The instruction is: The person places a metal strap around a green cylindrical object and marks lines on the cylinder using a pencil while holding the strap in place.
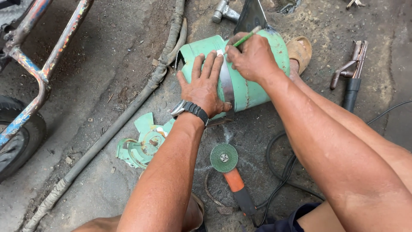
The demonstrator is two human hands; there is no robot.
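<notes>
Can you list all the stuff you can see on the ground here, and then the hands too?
gas cylinder: one, green, lying on its side, top centre
metal strip: one, silver, wrapped across the cylinder
pencil: one, green, in the right hand
angle grinder: one, orange body, green disc, below the cylinder
cut-off metal piece: one, green, left of the grinder
hose: one, grey, running diagonally
welding clamp: one, rusty, right
left hand: pressing the strip, wearing a watch
right hand: marking with the pencil

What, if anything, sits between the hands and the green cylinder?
Nothing for the right hand: it rests on the green cylinder holding a green pencil. Under the left hand, a metal strip is wrapped around the cylinder, pressed flat by its fingers.
</notes>
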